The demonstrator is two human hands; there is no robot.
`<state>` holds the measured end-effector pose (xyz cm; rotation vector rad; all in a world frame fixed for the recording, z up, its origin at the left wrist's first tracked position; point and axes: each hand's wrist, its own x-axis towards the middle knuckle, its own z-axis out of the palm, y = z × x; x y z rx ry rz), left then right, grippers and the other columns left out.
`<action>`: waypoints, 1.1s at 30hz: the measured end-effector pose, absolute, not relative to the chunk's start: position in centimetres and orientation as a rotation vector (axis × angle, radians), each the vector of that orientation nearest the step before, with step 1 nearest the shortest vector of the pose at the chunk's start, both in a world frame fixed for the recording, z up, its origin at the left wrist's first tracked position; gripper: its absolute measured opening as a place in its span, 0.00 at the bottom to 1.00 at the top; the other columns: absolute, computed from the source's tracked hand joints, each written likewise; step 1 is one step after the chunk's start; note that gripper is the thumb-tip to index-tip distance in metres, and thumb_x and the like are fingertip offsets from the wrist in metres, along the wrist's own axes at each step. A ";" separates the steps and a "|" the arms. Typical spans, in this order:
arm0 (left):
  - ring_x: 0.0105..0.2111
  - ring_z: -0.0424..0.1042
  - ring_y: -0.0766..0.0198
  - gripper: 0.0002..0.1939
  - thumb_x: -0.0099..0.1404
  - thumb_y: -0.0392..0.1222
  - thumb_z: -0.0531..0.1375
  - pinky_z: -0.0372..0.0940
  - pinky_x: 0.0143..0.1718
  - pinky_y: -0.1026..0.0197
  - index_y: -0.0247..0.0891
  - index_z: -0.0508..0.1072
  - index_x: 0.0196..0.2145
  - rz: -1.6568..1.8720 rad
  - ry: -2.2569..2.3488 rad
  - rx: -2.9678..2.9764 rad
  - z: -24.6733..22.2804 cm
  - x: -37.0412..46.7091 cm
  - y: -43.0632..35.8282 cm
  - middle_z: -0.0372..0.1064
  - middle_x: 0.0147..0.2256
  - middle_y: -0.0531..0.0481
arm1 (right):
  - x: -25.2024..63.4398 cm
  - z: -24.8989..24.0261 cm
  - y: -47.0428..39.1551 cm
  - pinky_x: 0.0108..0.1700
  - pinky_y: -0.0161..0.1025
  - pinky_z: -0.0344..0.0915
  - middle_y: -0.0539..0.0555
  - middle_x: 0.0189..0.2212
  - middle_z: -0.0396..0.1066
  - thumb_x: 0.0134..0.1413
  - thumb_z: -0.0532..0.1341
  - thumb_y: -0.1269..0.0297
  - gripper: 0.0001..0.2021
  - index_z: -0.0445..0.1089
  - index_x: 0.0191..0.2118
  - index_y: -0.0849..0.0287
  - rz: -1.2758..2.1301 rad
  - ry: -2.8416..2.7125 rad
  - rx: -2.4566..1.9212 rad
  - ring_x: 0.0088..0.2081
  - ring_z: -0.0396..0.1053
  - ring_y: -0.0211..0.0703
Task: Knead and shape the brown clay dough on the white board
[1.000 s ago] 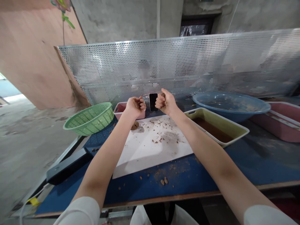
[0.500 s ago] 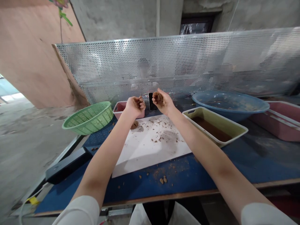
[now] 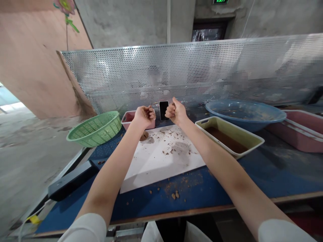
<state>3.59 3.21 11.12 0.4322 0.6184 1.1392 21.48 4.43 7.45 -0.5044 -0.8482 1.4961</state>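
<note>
My left hand [image 3: 145, 115] is raised above the far edge of a white sheet [image 3: 161, 161], with its fingers curled in toward a brown-stained palm. Opposite it, my right hand [image 3: 176, 111] is closed in a loose fist, thumb pointing up. Neither hand visibly holds anything, and the two are apart. Behind the right fist a phone [image 3: 163, 110] stands upright, partly covered by the fingers. A brown lump [image 3: 144, 136] lies on the sheet below my left hand. Brown crumbs [image 3: 174, 148] are scattered over the paper.
A green basket [image 3: 94, 129] and a pink tub [image 3: 128, 116] stand left. On the right are an olive tub of brown liquid [image 3: 227, 139], a blue basin [image 3: 246, 112] and a pink container [image 3: 302, 134]. A black box [image 3: 72, 179] and small clods [image 3: 175, 195] lie nearer. Perforated metal panel [image 3: 184, 70] behind.
My right hand's fingers have folded from a half-open cup into a fist with the thumb up. The left hand's fingers have curled slightly more. The view has tilted up a little.
</note>
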 end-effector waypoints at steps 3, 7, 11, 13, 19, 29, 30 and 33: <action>0.14 0.53 0.66 0.10 0.56 0.28 0.53 0.49 0.14 0.65 0.40 0.65 0.34 1.137 0.616 0.443 11.2 3.6 3.2 0.58 0.20 0.54 | 21.6 7.7 4.3 0.17 0.35 0.39 0.43 0.13 0.45 0.77 0.52 0.45 0.30 0.47 0.22 0.51 1.491 -0.842 -0.498 0.15 0.39 0.34; 0.14 0.52 0.67 0.09 0.57 0.28 0.53 0.49 0.14 0.66 0.40 0.65 0.34 1.143 0.627 0.449 11.2 3.7 3.1 0.57 0.20 0.55 | 21.6 8.5 3.7 0.18 0.34 0.46 0.47 0.17 0.59 0.73 0.53 0.51 0.22 0.58 0.25 0.54 1.532 -0.880 -0.503 0.16 0.48 0.34; 0.14 0.52 0.66 0.10 0.56 0.28 0.53 0.48 0.14 0.66 0.39 0.65 0.34 1.145 0.627 0.440 11.2 3.6 3.2 0.58 0.20 0.55 | 21.4 9.2 2.8 0.20 0.33 0.52 0.50 0.22 0.69 0.67 0.58 0.60 0.11 0.68 0.32 0.57 1.585 -0.967 -0.499 0.18 0.54 0.33; 0.14 0.52 0.66 0.10 0.54 0.28 0.53 0.48 0.14 0.66 0.40 0.65 0.34 1.140 0.610 0.436 11.2 3.5 3.2 0.58 0.20 0.55 | 21.4 9.5 2.5 0.20 0.33 0.51 0.48 0.22 0.70 0.68 0.62 0.58 0.11 0.70 0.35 0.57 1.561 -1.021 -0.482 0.18 0.54 0.32; 0.14 0.53 0.66 0.12 0.52 0.28 0.53 0.49 0.14 0.66 0.40 0.64 0.34 1.152 0.599 0.429 11.3 3.5 3.0 0.58 0.20 0.55 | 21.8 10.0 2.2 0.18 0.32 0.44 0.39 0.15 0.48 0.72 0.62 0.47 0.20 0.66 0.31 0.55 1.475 -1.116 -0.450 0.15 0.42 0.31; 0.15 0.51 0.67 0.09 0.57 0.27 0.52 0.49 0.14 0.67 0.40 0.63 0.33 1.159 0.606 0.452 11.4 3.5 2.9 0.55 0.21 0.55 | 21.2 9.5 1.7 0.15 0.31 0.38 0.39 0.13 0.41 0.69 0.56 0.60 0.22 0.49 0.23 0.51 1.347 -1.136 -0.653 0.15 0.35 0.31; 0.15 0.51 0.67 0.09 0.57 0.28 0.52 0.49 0.14 0.66 0.40 0.63 0.33 1.161 0.606 0.454 11.4 3.6 2.8 0.56 0.21 0.55 | 21.2 9.4 1.8 0.15 0.31 0.37 0.39 0.13 0.41 0.69 0.56 0.60 0.22 0.49 0.23 0.51 1.370 -1.130 -0.657 0.15 0.35 0.31; 0.14 0.51 0.67 0.09 0.56 0.28 0.53 0.49 0.14 0.66 0.40 0.64 0.33 1.158 0.608 0.449 11.3 3.6 3.0 0.56 0.21 0.55 | 21.1 9.2 2.3 0.15 0.32 0.41 0.40 0.13 0.42 0.68 0.56 0.58 0.21 0.51 0.23 0.51 1.499 -1.163 -0.639 0.14 0.37 0.32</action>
